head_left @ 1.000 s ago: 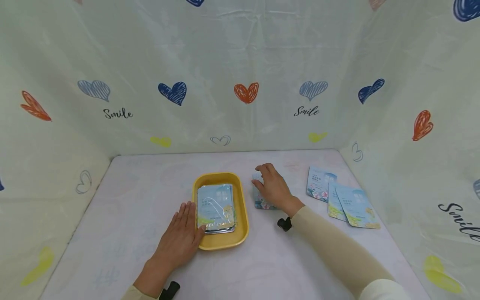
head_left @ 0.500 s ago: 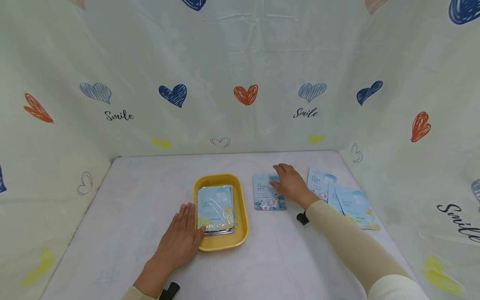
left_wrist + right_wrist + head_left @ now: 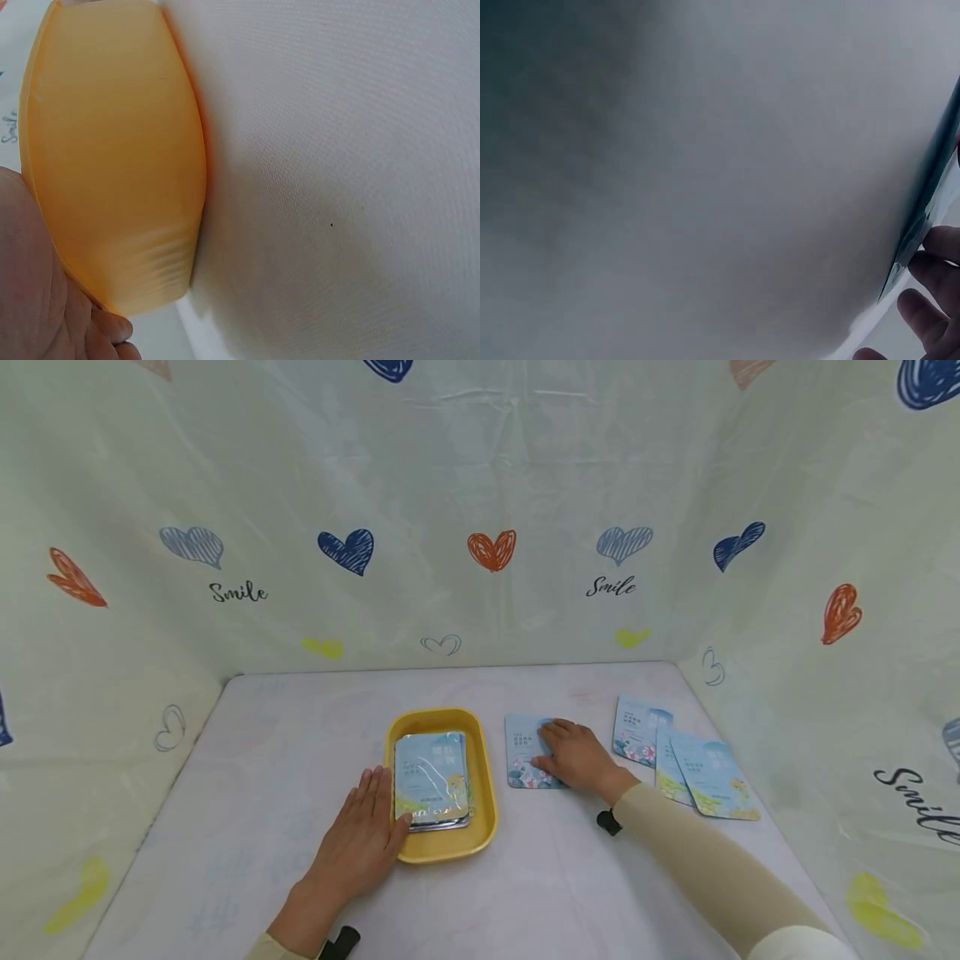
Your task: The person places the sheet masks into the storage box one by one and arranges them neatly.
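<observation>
Straight fingers of my left hand (image 3: pixel 358 828) rest along the left side of a yellow plastic tray (image 3: pixel 482 827), the thumb lying over its rim. Inside the tray lies a stack of light blue facial mask packets (image 3: pixel 429 781). The tray's outer wall (image 3: pixel 120 150) fills much of the left wrist view. To the right of the tray, my right hand (image 3: pixel 579 757) touches the right part of a single mask packet (image 3: pixel 525 752) with flowers printed on it. In the right wrist view, fingers (image 3: pixel 930 274) meet that packet's thin edge (image 3: pixel 922 210); their tips are partly out of frame.
Three more blue packets (image 3: pixel 716 777) lie overlapping at the right of the white table (image 3: pixel 285 752). A pale curtain (image 3: pixel 420 468) with printed hearts stands behind the table and on both sides.
My right hand moved right off the flowered packet, then came down on its right part. The packet has shifted slightly toward me. The left hand and tray stayed put.
</observation>
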{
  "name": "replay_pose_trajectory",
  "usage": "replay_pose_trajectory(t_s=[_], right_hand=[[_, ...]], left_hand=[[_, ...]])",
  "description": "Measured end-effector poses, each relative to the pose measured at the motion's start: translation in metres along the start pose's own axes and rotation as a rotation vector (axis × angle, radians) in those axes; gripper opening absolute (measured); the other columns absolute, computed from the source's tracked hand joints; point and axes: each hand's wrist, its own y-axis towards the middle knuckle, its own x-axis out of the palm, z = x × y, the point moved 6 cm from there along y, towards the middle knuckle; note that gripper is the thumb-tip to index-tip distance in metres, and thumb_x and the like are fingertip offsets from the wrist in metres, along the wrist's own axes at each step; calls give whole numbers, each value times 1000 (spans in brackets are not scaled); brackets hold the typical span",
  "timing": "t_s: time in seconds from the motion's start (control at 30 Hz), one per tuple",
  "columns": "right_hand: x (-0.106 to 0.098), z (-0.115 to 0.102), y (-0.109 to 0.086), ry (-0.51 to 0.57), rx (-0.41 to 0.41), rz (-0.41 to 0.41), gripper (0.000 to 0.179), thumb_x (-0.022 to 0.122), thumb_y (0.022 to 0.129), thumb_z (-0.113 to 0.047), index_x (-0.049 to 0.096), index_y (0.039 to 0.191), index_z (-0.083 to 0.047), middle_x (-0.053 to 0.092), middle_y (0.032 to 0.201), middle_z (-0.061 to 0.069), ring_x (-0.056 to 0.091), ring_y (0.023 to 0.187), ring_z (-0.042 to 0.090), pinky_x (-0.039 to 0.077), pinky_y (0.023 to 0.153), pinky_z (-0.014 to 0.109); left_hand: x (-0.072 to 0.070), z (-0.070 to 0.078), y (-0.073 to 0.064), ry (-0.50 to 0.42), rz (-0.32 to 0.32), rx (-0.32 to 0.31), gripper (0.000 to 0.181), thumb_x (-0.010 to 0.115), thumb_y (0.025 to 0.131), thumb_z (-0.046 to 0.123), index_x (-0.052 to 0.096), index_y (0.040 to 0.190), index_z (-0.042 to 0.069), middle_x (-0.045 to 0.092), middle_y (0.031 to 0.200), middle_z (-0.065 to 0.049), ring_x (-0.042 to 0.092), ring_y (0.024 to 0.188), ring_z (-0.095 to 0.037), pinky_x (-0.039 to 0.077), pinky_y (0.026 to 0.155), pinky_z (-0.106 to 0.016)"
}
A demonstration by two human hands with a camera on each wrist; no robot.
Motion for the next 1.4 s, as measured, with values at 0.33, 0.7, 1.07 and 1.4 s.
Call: replay_pose_trajectory(t_s=[0.33,0.7,1.07,1.4], right_hand=[[-15,8,-2,-3,-10,57,74,68,98,-57,57,148,-4,58,150,17,50,140,40,43,115,63],[-5,30,15,57,66,-26,102,74,81,-78,51,155,-10,49,157,17,43,142,43,37,119,65],[-8,26,19,54,54,-48,99,80,79,-73,53,149,-10,46,156,18,43,139,42,38,117,64],[-15,18,25,147,82,-65,98,91,74,-62,46,146,-12,60,137,14,57,118,31,48,111,55]], left_hand=[[-2,0,-1,-7,-14,-4,80,48,111,41,16,164,-10,23,171,-29,16,162,-44,24,129,-61],[2,-1,1,0,-21,-13,83,47,111,44,13,165,-9,20,172,-28,15,162,-43,24,129,-60],[4,-2,1,5,-12,-16,83,48,110,44,13,165,-7,20,173,-27,15,162,-42,25,129,-60],[4,-2,1,-5,-11,-14,83,48,111,44,12,165,-7,21,173,-27,14,162,-42,25,128,-61]])
